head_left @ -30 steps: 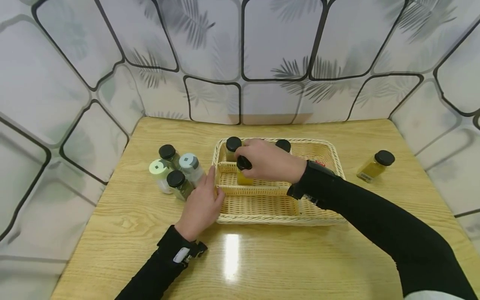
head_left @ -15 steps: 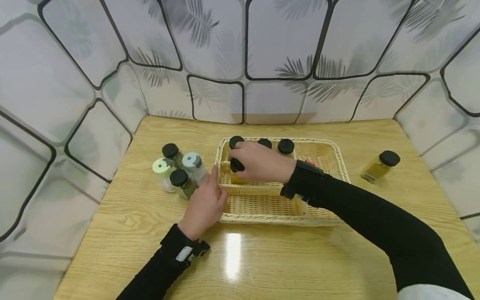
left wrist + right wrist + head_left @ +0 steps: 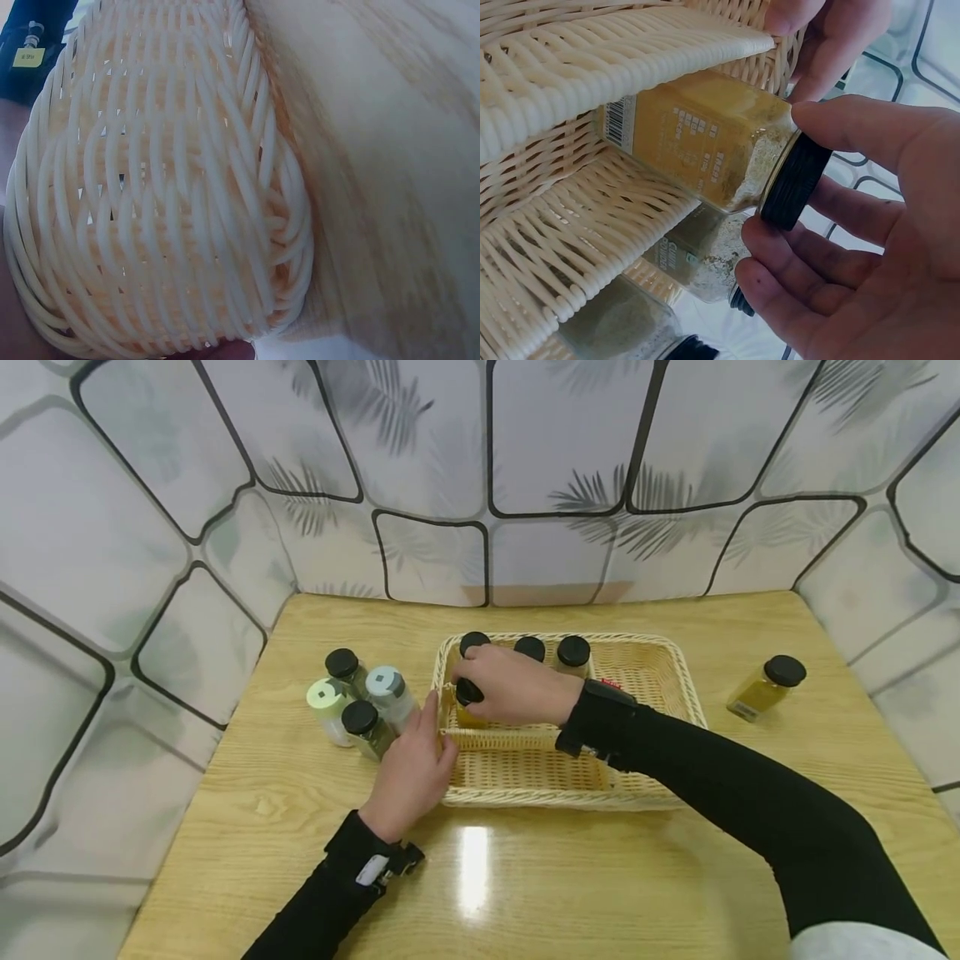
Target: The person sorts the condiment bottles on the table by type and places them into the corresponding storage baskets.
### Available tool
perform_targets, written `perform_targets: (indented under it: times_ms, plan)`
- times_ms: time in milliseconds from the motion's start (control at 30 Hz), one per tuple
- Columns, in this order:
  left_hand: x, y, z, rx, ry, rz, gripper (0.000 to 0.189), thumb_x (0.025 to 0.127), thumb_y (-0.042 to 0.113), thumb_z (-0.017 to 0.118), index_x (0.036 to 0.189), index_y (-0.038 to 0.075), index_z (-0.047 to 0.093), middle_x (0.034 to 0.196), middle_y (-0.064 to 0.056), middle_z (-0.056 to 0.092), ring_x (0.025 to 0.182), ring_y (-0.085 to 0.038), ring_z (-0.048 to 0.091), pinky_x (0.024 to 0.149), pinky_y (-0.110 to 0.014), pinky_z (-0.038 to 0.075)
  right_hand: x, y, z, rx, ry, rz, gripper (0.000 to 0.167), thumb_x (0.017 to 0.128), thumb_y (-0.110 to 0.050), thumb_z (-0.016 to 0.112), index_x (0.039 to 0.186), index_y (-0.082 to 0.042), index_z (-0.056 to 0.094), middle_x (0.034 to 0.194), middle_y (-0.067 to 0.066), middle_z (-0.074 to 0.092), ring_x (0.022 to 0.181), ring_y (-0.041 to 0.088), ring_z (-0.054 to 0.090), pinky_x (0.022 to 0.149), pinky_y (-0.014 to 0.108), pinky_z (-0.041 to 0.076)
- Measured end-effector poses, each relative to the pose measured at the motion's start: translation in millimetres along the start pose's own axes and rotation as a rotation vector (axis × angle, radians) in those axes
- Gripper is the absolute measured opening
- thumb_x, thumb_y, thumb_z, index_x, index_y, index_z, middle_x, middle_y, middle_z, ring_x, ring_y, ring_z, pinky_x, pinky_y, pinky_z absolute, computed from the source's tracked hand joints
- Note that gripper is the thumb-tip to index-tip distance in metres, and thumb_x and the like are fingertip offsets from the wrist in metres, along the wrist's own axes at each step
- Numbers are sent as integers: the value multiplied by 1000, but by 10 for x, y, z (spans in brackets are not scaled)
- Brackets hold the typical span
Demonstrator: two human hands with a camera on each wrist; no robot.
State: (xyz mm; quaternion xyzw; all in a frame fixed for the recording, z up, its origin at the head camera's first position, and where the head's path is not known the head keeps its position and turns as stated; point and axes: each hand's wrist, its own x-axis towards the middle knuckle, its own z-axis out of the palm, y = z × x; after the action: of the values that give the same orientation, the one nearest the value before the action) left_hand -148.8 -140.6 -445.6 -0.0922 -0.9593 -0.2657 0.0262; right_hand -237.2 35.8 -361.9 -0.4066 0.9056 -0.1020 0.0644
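Observation:
My right hand (image 3: 513,683) pinches the black lid of a spice jar (image 3: 697,142) filled with yellow powder. That jar stands in the middle row of the wicker basket (image 3: 525,797), at its left end. Behind it, in the back row, are several black-lidded jars; one (image 3: 697,247) shows beside the yellow one in the right wrist view. At the basket's left wall my left hand (image 3: 411,764) rests with its fingers along the outside and its thumb near the rim. Mostly weave fills the left wrist view, so those fingertips are hidden.
A cluster of jars stands left of the basket, among them one with a pale green lid (image 3: 326,693) and one with a light blue-grey lid (image 3: 386,682). Another yellow jar (image 3: 761,689) stands alone at the right. A patterned curtain (image 3: 555,552) borders the table (image 3: 585,885).
The right hand has moved slightly left with the yellow jar, toward the basket's left wall. The left hand stays at the basket's side.

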Motion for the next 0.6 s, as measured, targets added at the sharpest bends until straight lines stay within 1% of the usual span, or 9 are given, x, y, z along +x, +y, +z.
perform_targets:
  times_ms: [167,400,500,600]
  plan:
    - [12,3,1,3,-6,5,67,101,21,48,159,1,22,145,-27,48,82,-33,65,70,-48,57,-17,-14,-15,-1,-23,14,42,90,-25,75,128,-11,66,116,8,63,99,19,61,83,35,54]
    - [9,-2,5,5,-1,4,67,101,21,49,159,1,22,144,-27,49,80,-32,64,69,-47,56,-26,-32,-15,-10,-29,14,44,90,-26,75,130,-10,65,119,9,63,105,22,61,88,36,53]
    - [9,0,1,6,-1,2,67,101,21,49,159,1,22,143,-27,50,82,-33,65,69,-47,56,-34,-32,-18,-20,-34,9,46,91,-27,75,132,-10,64,120,9,63,109,24,60,90,37,52]
    - [8,4,-4,5,-2,4,67,101,21,49,159,0,22,142,-27,50,80,-33,65,68,-47,56,-42,-30,-22,-25,-32,6,48,91,-28,75,134,-11,62,120,9,62,109,25,60,90,38,52]
